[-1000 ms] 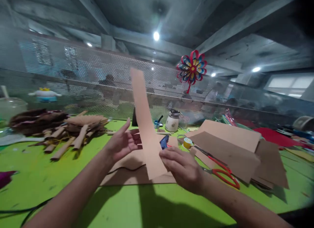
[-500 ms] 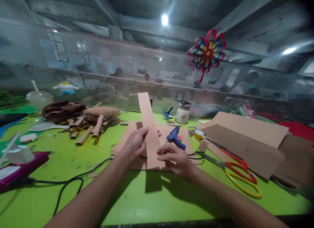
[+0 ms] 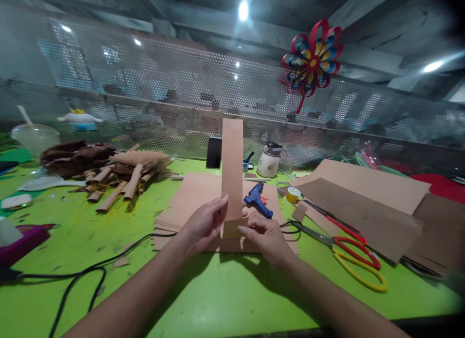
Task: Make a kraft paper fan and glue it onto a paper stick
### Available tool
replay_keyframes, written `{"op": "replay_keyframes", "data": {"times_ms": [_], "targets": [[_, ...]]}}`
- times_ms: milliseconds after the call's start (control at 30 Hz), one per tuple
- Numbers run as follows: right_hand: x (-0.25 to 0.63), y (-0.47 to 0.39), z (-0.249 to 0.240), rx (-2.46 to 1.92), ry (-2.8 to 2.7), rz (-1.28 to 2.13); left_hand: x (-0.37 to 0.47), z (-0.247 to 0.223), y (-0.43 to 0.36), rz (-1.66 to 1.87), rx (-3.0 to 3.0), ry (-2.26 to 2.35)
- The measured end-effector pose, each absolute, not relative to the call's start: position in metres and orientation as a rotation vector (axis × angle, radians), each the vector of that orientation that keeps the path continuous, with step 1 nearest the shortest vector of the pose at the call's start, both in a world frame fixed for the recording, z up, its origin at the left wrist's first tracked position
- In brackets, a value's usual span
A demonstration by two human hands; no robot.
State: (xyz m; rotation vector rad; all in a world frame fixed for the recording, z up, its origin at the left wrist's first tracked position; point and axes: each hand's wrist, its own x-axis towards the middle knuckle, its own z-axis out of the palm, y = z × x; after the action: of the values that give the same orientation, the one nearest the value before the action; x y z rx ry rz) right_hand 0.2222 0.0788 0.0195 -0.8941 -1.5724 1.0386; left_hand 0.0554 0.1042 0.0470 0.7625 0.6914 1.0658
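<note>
A long strip of light brown kraft paper (image 3: 232,171) stands upright between my hands, its lower end folded up toward me. My left hand (image 3: 205,223) pinches its left edge just above the fold. With thumb and fingers, my right hand (image 3: 264,234) grips the folded flap at the lower right. Behind my right hand, a blue hot glue gun (image 3: 258,201) lies on a stack of brown paper sheets (image 3: 192,195). Both hands are above the front of this stack.
Large scissors (image 3: 358,251) with red and yellow handles lie at right beside brown sheets (image 3: 363,212) and a yellow tape roll (image 3: 292,194). Rolled paper pieces (image 3: 127,183) are at left. A black cord (image 3: 119,254) crosses the green table (image 3: 218,299). A jar (image 3: 269,160) stands behind.
The strip has turned from slanted to upright, and its lower end is now folded up. My right hand has closed on the flap. The view has shifted slightly.
</note>
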Motion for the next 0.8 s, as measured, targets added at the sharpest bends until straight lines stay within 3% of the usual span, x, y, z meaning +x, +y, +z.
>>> {"op": "replay_keyframes", "data": {"times_ms": [333, 800], "targets": [[0.218, 0.074, 0.018, -1.037, -1.308, 1.445, 0.058, 0.048, 0.104, 1.204, 0.783, 0.718], [0.231, 0.08, 0.015, -1.07, -1.474, 1.101, 0.059, 0.041, 0.095, 0.901, 0.959, 0.705]]}}
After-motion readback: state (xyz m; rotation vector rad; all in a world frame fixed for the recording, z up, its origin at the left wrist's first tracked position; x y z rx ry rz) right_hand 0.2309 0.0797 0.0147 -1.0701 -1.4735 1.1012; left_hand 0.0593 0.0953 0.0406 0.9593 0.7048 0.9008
